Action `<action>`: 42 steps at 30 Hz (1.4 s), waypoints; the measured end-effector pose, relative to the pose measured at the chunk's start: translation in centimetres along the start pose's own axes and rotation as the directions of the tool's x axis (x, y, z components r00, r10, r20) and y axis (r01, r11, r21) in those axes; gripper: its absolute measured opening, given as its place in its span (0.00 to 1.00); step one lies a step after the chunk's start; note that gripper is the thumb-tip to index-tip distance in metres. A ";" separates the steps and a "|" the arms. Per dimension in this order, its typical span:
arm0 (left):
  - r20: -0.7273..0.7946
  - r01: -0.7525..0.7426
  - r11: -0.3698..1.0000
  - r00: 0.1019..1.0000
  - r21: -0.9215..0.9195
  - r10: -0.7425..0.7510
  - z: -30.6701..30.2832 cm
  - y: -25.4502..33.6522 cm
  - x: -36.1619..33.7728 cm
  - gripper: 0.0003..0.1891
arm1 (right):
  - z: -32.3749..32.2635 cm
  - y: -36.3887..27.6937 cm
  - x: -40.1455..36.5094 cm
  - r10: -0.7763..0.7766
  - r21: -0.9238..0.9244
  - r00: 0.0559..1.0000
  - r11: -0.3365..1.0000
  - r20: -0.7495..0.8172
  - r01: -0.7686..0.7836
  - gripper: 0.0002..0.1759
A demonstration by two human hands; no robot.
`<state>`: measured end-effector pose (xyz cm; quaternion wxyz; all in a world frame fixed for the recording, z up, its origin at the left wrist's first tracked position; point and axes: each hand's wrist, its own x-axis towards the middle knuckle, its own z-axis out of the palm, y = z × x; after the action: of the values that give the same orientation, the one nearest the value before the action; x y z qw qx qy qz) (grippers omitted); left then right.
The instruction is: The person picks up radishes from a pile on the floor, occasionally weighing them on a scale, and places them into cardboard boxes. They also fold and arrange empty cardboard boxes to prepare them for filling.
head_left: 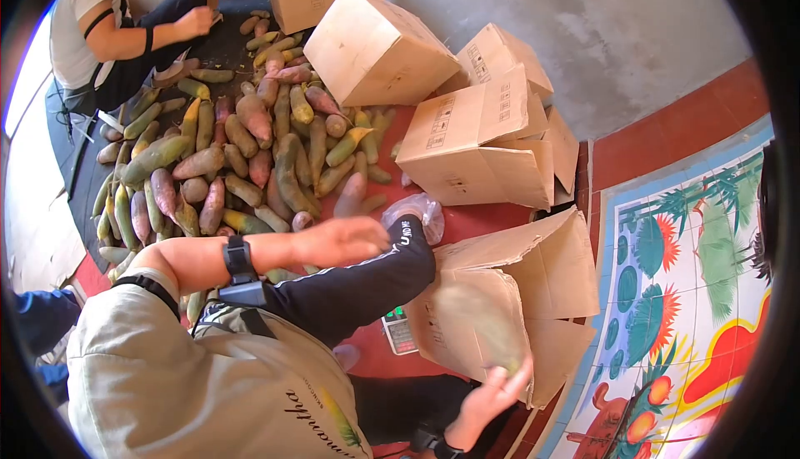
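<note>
My right hand (493,396) grips the lower end of a motion-blurred, pale green radish (479,321), at the opening of a cardboard box (450,309) whose flaps stand up. Under the box's left edge shows a digital scale (400,336) with a lit green display. My left hand (357,239) hovers by my raised knee, slightly blurred, its fingers apart and nothing in them. Beside it spreads a big heap of green, brown and pinkish radishes (242,138) on the ground. A clear plastic bag (425,213) covers my foot.
Several closed or half-open cardboard boxes (379,50) stand behind the heap. Another person (108,34) sits at the upper left beside the radishes. A painted tile wall (658,292) borders the right side. Blue clothing (46,321) of someone else shows at the left edge.
</note>
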<state>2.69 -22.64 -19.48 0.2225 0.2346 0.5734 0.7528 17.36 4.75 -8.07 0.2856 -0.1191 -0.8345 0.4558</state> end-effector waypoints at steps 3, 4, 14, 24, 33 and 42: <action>-0.312 0.245 0.911 0.940 0.332 -0.139 -5.4 -4.0 -1.3 0.09 | -3.9 2.1 2.1 -0.240 -0.202 0.926 0.962 -0.291 0.185 0.24; -0.416 0.352 0.878 0.887 0.324 -0.202 -7.2 -6.0 -2.2 0.10 | -4.4 1.8 2.4 -0.244 -0.227 0.867 0.961 -0.433 0.157 0.25; -0.549 0.687 0.121 0.663 0.716 -0.509 -15.2 -21.5 -15.5 0.20 | -5.8 6.5 4.7 -0.167 -0.616 0.970 0.787 -0.174 0.026 0.17; -0.511 0.523 -0.126 0.704 0.843 -0.493 -13.1 -21.4 -15.0 0.29 | -4.7 6.7 5.2 -0.216 -0.655 0.952 0.755 -0.219 0.021 0.11; -0.410 0.338 -0.240 0.642 0.910 -0.648 -15.9 -26.4 -14.9 0.38 | -4.4 6.6 5.1 -0.287 -0.712 0.941 0.698 -0.182 0.075 0.10; -0.515 0.607 0.014 0.687 0.794 -0.513 -15.7 -15.7 -14.5 0.22 | -4.3 6.4 4.7 -0.321 -0.721 0.934 0.684 -0.158 0.113 0.08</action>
<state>5.67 -39.51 -39.78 0.2949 0.0398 0.9466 0.1239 15.68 13.45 -9.78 0.3827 -0.1790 -0.9052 0.0467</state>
